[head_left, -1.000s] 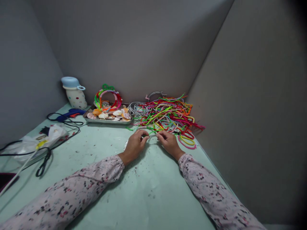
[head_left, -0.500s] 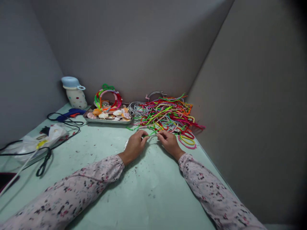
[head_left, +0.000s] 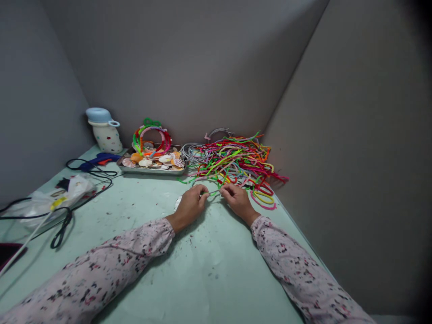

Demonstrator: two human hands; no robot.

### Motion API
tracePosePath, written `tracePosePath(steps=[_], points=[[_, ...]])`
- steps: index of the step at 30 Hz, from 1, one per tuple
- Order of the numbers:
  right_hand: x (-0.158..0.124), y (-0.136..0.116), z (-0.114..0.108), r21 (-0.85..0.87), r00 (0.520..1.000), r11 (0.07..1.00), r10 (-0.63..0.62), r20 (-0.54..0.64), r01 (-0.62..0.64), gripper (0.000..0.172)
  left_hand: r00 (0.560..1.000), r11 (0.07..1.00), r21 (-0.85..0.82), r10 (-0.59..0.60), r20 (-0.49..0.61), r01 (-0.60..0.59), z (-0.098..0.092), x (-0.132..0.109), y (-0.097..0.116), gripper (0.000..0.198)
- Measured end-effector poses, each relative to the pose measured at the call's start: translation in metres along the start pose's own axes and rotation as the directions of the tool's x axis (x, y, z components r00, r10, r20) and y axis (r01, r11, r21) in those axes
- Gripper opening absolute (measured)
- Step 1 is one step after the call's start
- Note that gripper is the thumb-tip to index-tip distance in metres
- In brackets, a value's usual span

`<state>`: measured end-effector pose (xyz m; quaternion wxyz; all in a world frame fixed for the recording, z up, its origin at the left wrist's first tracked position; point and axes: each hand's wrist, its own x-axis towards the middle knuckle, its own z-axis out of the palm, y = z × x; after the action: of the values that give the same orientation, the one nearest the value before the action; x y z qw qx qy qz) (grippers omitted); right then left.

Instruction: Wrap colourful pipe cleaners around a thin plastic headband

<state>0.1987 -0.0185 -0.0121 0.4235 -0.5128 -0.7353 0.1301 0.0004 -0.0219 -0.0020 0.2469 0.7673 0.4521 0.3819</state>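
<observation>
Between my two hands runs a short stretch of thin grey wire [head_left: 215, 191], with a bit of green pipe cleaner against it. My left hand [head_left: 189, 204] pinches the wire's left part between thumb and fingers. Closed on its right part is my right hand [head_left: 238, 202], also in a pinch. How the green piece joins the wire is too small to make out. Just beyond both hands lies a tangled heap of coloured pipe cleaners [head_left: 236, 157]. A white object [head_left: 177, 204] is partly hidden behind my left wrist.
A metal tray [head_left: 153, 171] of seashells stands at the back, with colourful pipe-cleaner rings on it. Coiled grey wire [head_left: 194, 154] lies beside it. To the left are a bottle [head_left: 107, 135], a blue tool [head_left: 99, 160], black cables [head_left: 69, 220] and a plastic bag [head_left: 79, 184].
My left hand has shifted slightly down at the fingertips. The green piece between the hands has changed position, and the grey wire shows more plainly. The right hand stays nearly still.
</observation>
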Motion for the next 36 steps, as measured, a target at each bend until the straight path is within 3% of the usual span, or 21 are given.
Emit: tracePosePath(steps=[36], points=[[0.0005, 0.0020, 0.0009, 0.009, 1.000, 1.000, -0.013, 0.000, 0.013, 0.021, 0.999, 1.000, -0.019, -0.022, 0.043, 0.023, 0.0005, 0.0004, -0.0011, 0.015]])
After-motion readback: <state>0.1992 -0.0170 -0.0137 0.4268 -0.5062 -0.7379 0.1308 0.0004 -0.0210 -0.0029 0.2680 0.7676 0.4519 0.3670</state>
